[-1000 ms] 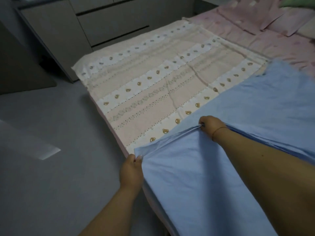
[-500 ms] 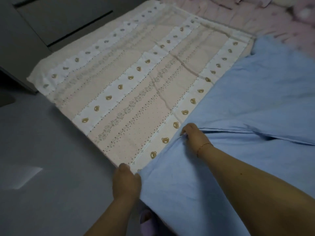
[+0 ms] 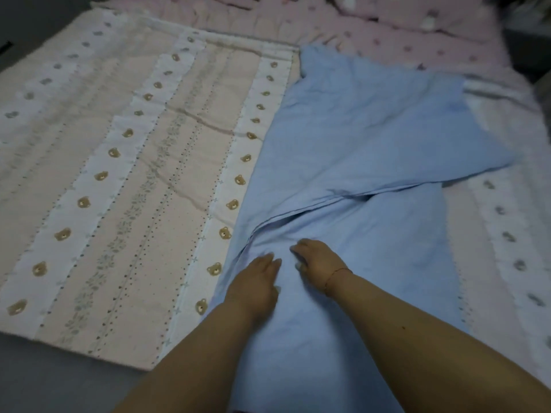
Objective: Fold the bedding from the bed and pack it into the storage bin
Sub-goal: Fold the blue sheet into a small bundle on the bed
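Change: a second ago you pinched the near edge of the plain light-blue cotton sheet (image 3: 372, 138) in both hands and held it taut; now the edge is let go and both palms are on the cloth.
Meaning: you appear to have gone from pulling the sheet straight to smoothing it, so the fold itself looks only begun.
Left hand (image 3: 256, 281): lies flat on the blue sheet, fingers (image 3: 268, 260) straight and close together, pointing up the bed; it grips nothing. The outline is blurred.
Right hand (image 3: 317, 257): palm down on the same sheet just beside the left, fingers (image 3: 298, 248) reaching leftward and slightly bent; blur hides whether they pinch a crease, though nothing seems clenched. A thin red cord circles the wrist.
Blue sheet, position: spread over the right half of the bed, far part already folded across the near part, with a layered edge running diagonally just beyond your fingertips.
Beneath: a pale pink and white striped blanket with small brown bear motifs (image 3: 125, 162), lying flat, partly covered by the blue sheet.
Far end: rumpled pink dotted bedding (image 3: 387, 34) at the head of the bed.
Storage bin: not in view.
Remaining: judged from this, folding of all pieces and packing are yet to do.
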`<state>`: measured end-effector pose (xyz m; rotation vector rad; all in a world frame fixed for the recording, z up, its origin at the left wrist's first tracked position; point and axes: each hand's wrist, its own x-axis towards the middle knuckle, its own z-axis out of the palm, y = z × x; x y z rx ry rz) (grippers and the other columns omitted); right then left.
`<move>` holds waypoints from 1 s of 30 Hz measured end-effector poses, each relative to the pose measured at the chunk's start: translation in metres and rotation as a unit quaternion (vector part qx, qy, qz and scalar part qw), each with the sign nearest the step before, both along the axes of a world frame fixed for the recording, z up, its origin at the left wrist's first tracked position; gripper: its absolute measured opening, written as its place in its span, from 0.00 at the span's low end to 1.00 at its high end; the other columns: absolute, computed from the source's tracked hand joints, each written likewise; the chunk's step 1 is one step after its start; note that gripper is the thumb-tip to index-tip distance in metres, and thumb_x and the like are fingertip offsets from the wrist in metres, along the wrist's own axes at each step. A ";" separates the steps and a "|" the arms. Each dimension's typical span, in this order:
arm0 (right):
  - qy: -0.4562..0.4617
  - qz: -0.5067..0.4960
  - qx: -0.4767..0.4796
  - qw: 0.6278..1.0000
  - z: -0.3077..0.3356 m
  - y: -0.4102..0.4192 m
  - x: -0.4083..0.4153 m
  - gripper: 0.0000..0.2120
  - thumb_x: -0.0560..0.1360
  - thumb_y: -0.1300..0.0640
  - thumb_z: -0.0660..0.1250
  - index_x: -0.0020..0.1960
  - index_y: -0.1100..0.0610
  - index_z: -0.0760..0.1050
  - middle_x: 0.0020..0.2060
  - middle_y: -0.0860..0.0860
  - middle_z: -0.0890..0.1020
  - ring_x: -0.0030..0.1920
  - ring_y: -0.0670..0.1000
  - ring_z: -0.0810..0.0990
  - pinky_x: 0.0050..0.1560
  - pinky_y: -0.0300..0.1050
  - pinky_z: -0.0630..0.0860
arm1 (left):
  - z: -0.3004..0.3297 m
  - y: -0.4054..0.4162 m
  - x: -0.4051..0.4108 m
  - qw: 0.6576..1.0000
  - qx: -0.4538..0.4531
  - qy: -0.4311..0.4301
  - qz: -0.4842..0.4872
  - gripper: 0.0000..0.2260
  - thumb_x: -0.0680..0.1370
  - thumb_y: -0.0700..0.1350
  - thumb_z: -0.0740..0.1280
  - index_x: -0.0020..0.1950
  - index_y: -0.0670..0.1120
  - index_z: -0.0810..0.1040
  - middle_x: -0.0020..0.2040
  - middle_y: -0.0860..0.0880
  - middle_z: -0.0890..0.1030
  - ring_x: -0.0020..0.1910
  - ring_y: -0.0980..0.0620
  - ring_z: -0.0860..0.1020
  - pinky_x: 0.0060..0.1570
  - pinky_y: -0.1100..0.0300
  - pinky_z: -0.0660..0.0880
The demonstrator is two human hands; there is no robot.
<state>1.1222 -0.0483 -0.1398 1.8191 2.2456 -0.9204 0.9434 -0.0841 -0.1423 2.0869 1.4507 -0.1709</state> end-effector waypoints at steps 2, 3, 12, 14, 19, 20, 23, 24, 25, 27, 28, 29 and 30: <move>-0.043 -0.021 -0.018 0.999 -0.005 -0.003 0.025 0.25 0.80 0.51 0.57 0.76 0.52 0.59 0.76 0.50 0.57 0.75 0.51 0.56 0.75 0.46 0.53 | -0.003 0.009 0.000 0.999 -0.025 0.046 0.005 0.29 0.82 0.53 0.54 0.79 0.45 0.46 0.79 0.46 0.46 0.78 0.49 0.47 0.74 0.59 0.45; -0.067 -0.033 -0.026 0.997 -0.006 -0.005 0.035 0.25 0.81 0.49 0.55 0.76 0.51 0.56 0.77 0.49 0.55 0.76 0.50 0.54 0.76 0.48 0.51 | -0.004 0.014 -0.004 0.997 -0.040 0.065 0.029 0.29 0.82 0.54 0.52 0.79 0.45 0.45 0.79 0.47 0.45 0.78 0.49 0.46 0.75 0.56 0.46; -0.195 -0.381 -0.014 0.904 0.005 -0.003 0.152 0.30 0.77 0.45 0.58 0.74 0.59 0.57 0.72 0.58 0.61 0.72 0.58 0.60 0.72 0.55 0.60 | 0.005 0.048 -0.002 0.966 0.033 0.009 0.255 0.20 0.77 0.49 0.65 0.65 0.40 0.68 0.64 0.40 0.68 0.62 0.39 0.69 0.60 0.47 0.69; -0.189 -0.486 -0.030 0.853 0.009 0.003 0.169 0.34 0.75 0.45 0.62 0.74 0.60 0.55 0.72 0.58 0.60 0.71 0.59 0.60 0.71 0.56 0.60 | 0.011 0.056 0.003 0.937 0.033 -0.007 0.347 0.28 0.74 0.49 0.70 0.68 0.38 0.65 0.65 0.37 0.66 0.63 0.37 0.68 0.62 0.46 0.67; -0.077 -0.628 -0.060 0.772 0.006 0.022 0.195 0.41 0.72 0.46 0.70 0.72 0.66 0.54 0.69 0.63 0.64 0.69 0.63 0.64 0.67 0.55 0.65 | 0.006 0.094 0.000 0.909 -0.068 0.010 0.412 0.36 0.67 0.60 0.73 0.65 0.38 0.68 0.61 0.37 0.74 0.60 0.35 0.73 0.55 0.47 0.72; -0.076 -0.633 -0.061 0.768 0.006 0.025 0.197 0.42 0.71 0.45 0.70 0.72 0.66 0.55 0.69 0.64 0.64 0.69 0.63 0.64 0.67 0.55 0.65 | 0.005 0.100 0.001 0.912 -0.085 -0.003 0.402 0.36 0.66 0.62 0.72 0.63 0.39 0.70 0.60 0.38 0.76 0.58 0.36 0.75 0.51 0.49 0.73; -0.076 -0.640 -0.070 0.762 0.005 0.034 0.203 0.42 0.71 0.42 0.69 0.71 0.66 0.56 0.69 0.63 0.64 0.69 0.62 0.64 0.68 0.54 0.63 | 0.004 0.113 0.007 0.925 -0.076 -0.020 0.373 0.25 0.74 0.54 0.69 0.61 0.36 0.73 0.58 0.37 0.78 0.56 0.38 0.77 0.46 0.56 0.69; -0.077 -0.639 -0.072 0.762 0.005 0.036 0.205 0.41 0.71 0.41 0.69 0.71 0.66 0.57 0.69 0.63 0.64 0.69 0.63 0.65 0.67 0.54 0.64 | 0.004 0.116 0.009 0.926 -0.062 -0.023 0.370 0.21 0.76 0.51 0.68 0.60 0.35 0.74 0.58 0.36 0.78 0.55 0.38 0.76 0.45 0.56 0.67; -0.073 -0.639 -0.070 0.762 0.006 0.039 0.207 0.40 0.71 0.41 0.68 0.71 0.66 0.58 0.68 0.63 0.65 0.68 0.63 0.66 0.67 0.54 0.65 | 0.007 0.118 0.011 0.927 -0.051 -0.026 0.370 0.19 0.77 0.49 0.67 0.58 0.34 0.74 0.57 0.36 0.78 0.55 0.37 0.76 0.45 0.56 0.67; -0.043 -0.637 -0.065 0.767 0.009 0.041 0.211 0.36 0.73 0.42 0.67 0.70 0.66 0.61 0.67 0.64 0.68 0.65 0.64 0.69 0.65 0.56 0.68 | 0.013 0.120 0.013 0.930 -0.031 -0.025 0.364 0.16 0.77 0.47 0.66 0.56 0.34 0.75 0.55 0.36 0.78 0.54 0.37 0.76 0.45 0.57 0.66; -0.021 -0.632 -0.057 0.773 0.011 0.042 0.212 0.33 0.75 0.44 0.66 0.69 0.67 0.63 0.66 0.65 0.70 0.64 0.65 0.71 0.63 0.56 0.70 | 0.014 0.122 0.014 0.932 -0.029 -0.032 0.361 0.15 0.77 0.46 0.66 0.55 0.35 0.75 0.53 0.36 0.79 0.54 0.37 0.77 0.44 0.58 0.66; -0.002 -0.625 -0.048 0.779 0.014 0.042 0.213 0.30 0.77 0.47 0.64 0.68 0.68 0.65 0.65 0.65 0.72 0.63 0.65 0.73 0.61 0.55 0.71 | 0.016 0.123 0.013 0.931 -0.030 -0.046 0.360 0.14 0.76 0.46 0.67 0.54 0.36 0.76 0.50 0.38 0.79 0.53 0.38 0.77 0.43 0.58 0.66; 0.009 -0.619 -0.040 0.784 0.017 0.042 0.213 0.27 0.78 0.49 0.63 0.67 0.69 0.67 0.64 0.66 0.73 0.62 0.65 0.73 0.60 0.54 0.71 | 0.017 0.125 0.014 0.930 -0.032 -0.070 0.360 0.12 0.75 0.46 0.66 0.51 0.38 0.77 0.44 0.42 0.79 0.51 0.39 0.77 0.40 0.59 0.66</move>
